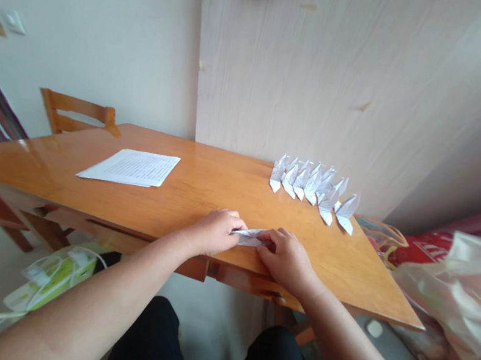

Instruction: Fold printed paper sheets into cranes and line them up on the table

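Far L: chair (77,104) stands at the table (221,183), its back showing past the far L corner. Next, paper stack (131,167), w/ lines of writing on the top sheet, lies flat on the L half, edges slightly uneven. Center, near edge: my L hand (215,231) is nearly closed, fingers pinching the L end of the folded paper (249,238). Folded paper sits btwn my hands; can't tell if it touches the tabletop. My R hand (286,259) is curled, fingertips gripping the R end. Beyond it, toward the wall, folded paper figures (313,185) stand upright, close together, approx. in rows. Far R, off the table: pale plastic bag (477,290).
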A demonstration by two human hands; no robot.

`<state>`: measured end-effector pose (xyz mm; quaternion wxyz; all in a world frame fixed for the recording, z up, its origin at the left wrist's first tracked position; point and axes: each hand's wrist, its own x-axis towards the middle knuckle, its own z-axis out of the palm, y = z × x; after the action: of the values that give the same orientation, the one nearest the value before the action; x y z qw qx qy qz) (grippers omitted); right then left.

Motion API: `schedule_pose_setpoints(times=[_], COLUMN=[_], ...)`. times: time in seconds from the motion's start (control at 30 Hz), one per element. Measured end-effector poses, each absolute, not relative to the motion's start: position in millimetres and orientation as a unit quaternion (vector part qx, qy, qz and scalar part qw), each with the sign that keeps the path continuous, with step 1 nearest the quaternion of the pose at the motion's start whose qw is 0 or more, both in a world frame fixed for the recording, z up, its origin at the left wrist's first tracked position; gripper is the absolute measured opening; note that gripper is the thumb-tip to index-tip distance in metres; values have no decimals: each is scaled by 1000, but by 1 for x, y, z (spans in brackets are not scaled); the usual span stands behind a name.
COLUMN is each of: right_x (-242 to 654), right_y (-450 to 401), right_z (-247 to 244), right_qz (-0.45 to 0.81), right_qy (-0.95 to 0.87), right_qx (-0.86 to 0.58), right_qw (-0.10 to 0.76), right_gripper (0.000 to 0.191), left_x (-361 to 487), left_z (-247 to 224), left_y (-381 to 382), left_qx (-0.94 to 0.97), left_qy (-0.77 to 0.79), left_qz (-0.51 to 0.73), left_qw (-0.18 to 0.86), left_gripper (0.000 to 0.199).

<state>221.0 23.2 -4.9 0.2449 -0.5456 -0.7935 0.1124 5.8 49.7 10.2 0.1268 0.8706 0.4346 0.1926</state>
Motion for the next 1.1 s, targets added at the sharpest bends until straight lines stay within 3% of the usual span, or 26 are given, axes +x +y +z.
schedule_pose_setpoints(times=[0.67, 0.97, 1.1], right_x=[234, 235, 235], right_y=[5, 6, 6], right_z=[0, -3, -4], right_qz=[105, 122, 109], right_qy=[-851, -842, -844], right_qx=[-451, -459, -457], right_qw=[247, 255, 257], right_gripper=[17, 17, 13], left_x=[2, -1, 5], left_z=[2, -4, -4], left_y=[27, 16, 5], left_qx=[839, 771, 808], left_qy=[459, 472, 445], left_qz=[280, 427, 385], left_qw=[83, 31, -3], left_gripper=[26, 19, 17])
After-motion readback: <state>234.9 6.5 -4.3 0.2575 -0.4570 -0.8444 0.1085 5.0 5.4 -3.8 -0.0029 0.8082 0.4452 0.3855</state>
